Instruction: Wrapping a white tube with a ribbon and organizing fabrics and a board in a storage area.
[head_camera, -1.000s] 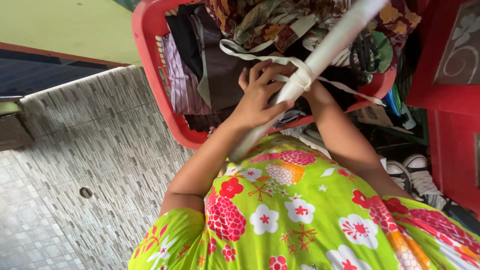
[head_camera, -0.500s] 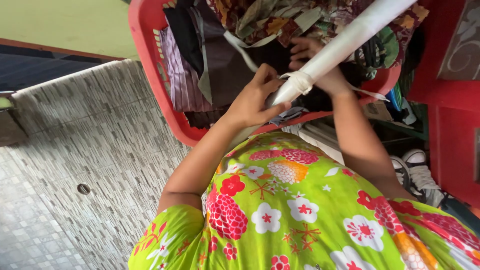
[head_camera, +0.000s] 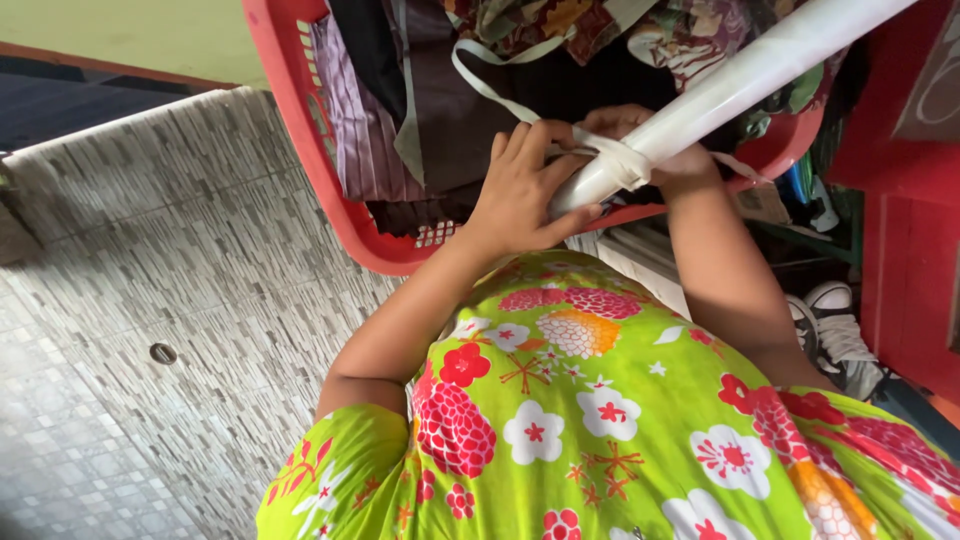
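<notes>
White roll (head_camera: 740, 80) in left hand (head_camera: 520, 195)

Bright, even daylight fills the view; colours are strong. The white roll (head_camera: 740, 85) is nearly blown out along its upper side. The basket's (head_camera: 290, 110) dark cloths sit in deep shadow, detail lost. A pale band of light crosses the tiled floor (head_camera: 180, 260). Straight lines bow slightly at the edges; the sharpness holds fairly well throughout.
</notes>
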